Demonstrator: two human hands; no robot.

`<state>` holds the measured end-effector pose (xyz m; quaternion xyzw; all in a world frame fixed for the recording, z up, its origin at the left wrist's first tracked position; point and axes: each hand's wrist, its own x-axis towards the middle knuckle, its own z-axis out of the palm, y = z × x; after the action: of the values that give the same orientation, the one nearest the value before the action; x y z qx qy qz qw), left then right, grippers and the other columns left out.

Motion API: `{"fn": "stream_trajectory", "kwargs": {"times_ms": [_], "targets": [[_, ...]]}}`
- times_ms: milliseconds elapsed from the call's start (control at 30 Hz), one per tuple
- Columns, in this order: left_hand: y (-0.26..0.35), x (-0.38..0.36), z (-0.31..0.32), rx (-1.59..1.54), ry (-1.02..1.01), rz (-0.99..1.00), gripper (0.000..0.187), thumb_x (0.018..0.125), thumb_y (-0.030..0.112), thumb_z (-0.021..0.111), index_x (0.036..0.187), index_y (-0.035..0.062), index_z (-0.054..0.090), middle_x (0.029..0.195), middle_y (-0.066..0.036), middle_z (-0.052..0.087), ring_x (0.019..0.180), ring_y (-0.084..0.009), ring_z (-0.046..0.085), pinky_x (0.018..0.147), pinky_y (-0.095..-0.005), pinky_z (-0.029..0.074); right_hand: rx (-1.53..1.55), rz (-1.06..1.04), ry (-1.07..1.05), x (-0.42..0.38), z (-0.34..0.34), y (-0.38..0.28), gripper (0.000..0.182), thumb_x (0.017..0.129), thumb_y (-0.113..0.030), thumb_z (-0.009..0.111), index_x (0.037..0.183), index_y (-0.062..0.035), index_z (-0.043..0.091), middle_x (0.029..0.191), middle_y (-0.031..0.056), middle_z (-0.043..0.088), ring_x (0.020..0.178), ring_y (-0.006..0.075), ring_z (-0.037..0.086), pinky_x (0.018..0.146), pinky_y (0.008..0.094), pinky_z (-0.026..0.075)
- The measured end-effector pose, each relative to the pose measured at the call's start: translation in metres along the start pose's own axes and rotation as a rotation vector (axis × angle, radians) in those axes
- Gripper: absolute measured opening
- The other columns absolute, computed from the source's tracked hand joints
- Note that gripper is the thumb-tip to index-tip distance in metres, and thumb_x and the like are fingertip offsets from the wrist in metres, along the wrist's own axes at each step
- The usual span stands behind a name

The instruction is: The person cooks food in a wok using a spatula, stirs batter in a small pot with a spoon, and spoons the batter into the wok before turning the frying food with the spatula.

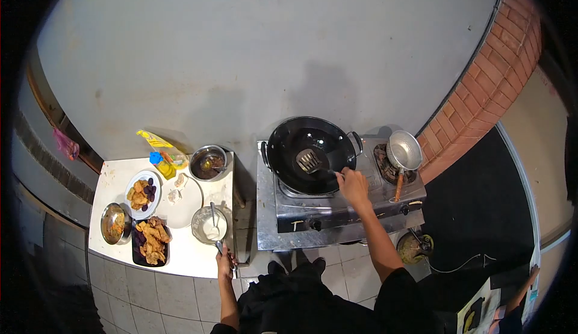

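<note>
My right hand [354, 187] is closed round the handle of a slotted spatula [309, 161], whose metal head is inside the black wok [289, 174]. The wok stands on the left burner of a steel gas stove [355, 216], and its inside looks dark and shiny. My left hand [226, 263] is closed on the handle of a small saucepan [197, 233] at the right edge of the white table [186, 263]. White, creamy stuff and a spoon [212, 212] are in that saucepan.
A metal pan with a wooden handle [404, 153] sits on the right burner. Fried food fills a black tray [159, 262] and a white plate [130, 188]. Bowls, a blue-capped bottle [164, 167] and a yellow packet [161, 142] share the table. A gas cylinder [412, 253] stands below right.
</note>
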<state>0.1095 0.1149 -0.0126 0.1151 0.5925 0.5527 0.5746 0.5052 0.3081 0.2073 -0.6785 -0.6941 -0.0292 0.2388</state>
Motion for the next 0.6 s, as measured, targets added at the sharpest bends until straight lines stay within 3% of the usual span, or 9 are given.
{"fn": "stream_trajectory", "kwargs": {"times_ms": [200, 500, 600], "targets": [[0.003, -0.002, 0.000, 0.008, 0.001, -0.023, 0.044, 0.088, 0.049, 0.060, 0.092, 0.0099, 0.041, 0.058, -0.001, 0.042, 0.043, -0.0121, 0.042, 0.039, -0.0264, 0.038, -0.155, -0.121, -0.243, -0.002, -0.004, -0.004, 0.034, 0.089, -0.031, 0.055, 0.074, -0.0026, 0.066, 0.073, 0.0199, 0.064, 0.070, 0.0391, 0.064, 0.063, 0.0486, 0.050], [0.003, -0.002, 0.001, 0.002, -0.013, -0.007, 0.043, 0.088, 0.049, 0.059, 0.092, 0.0100, 0.042, 0.058, 0.000, 0.041, 0.043, -0.0114, 0.042, 0.039, -0.0261, 0.038, -0.184, -0.369, -0.369, 0.020, -0.016, -0.011, 0.029, 0.089, -0.027, 0.055, 0.076, -0.0024, 0.065, 0.075, 0.0189, 0.065, 0.074, 0.0384, 0.064, 0.067, 0.0469, 0.052], [0.002, -0.002, 0.000, 0.007, -0.015, -0.010, 0.043, 0.088, 0.049, 0.059, 0.092, 0.0099, 0.042, 0.058, 0.000, 0.042, 0.043, -0.0109, 0.043, 0.039, -0.0254, 0.038, -0.163, -0.386, -0.394, 0.032, -0.016, -0.003, 0.033, 0.089, -0.032, 0.056, 0.077, -0.0020, 0.062, 0.078, 0.0202, 0.064, 0.073, 0.0388, 0.063, 0.068, 0.0483, 0.050]]}}
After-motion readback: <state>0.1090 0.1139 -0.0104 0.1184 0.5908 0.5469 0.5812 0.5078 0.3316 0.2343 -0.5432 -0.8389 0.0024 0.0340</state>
